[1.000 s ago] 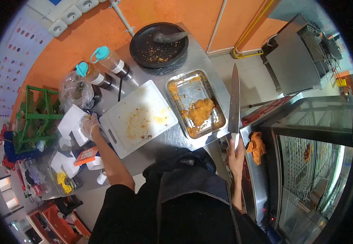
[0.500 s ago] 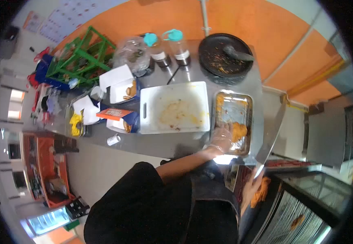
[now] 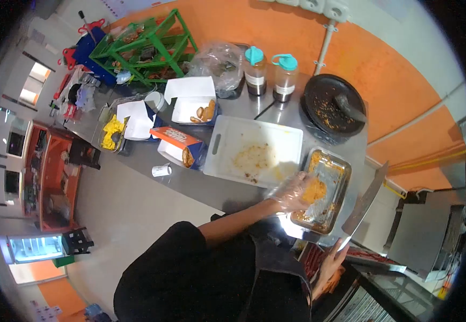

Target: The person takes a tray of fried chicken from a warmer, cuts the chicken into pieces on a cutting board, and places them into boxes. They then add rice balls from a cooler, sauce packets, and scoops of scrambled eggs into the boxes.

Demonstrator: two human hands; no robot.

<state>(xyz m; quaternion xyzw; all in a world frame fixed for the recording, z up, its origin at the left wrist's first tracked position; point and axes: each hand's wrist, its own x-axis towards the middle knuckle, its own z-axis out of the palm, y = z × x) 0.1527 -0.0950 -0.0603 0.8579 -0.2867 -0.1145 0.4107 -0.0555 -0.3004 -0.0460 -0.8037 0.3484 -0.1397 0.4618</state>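
Right hand is wrapping round the handle of a big knife, lower right of the frame, blade pointing up and right. Left hand, in a clear glove, is pinching a golden breaded piece right of centre, at the left side of a metal tray; can't tell if it's lifting clear. A crumby white cutting board is lying just left of that. Further off, an open box is holding food, teal-capped bottles are standing upper middle, and a dark round mortar is sitting upper right.
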